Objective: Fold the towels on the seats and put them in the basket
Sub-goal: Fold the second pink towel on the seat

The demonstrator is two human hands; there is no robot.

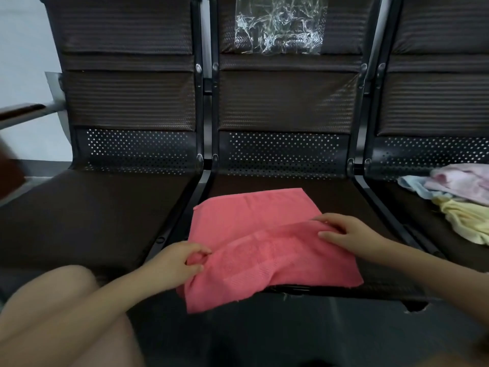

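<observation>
A pink-red towel (254,215) lies spread on the middle seat (330,197), its near part raised in a fold and hanging over the seat's front edge. My left hand (180,260) pinches the towel's left near edge between thumb and fingers. My right hand (344,229) grips the raised fold on the right side, fingers curled over the cloth. On the right seat lies a loose pile: a pink towel (463,181), a light blue towel (415,185) and a yellow towel (468,221). No basket is in view.
The left seat (92,215) holds nothing. A crumpled clear plastic bag (280,25) hangs on the middle backrest. My bare knee (60,313) is at the lower left. A brown armrest (18,109) sticks out at the far left.
</observation>
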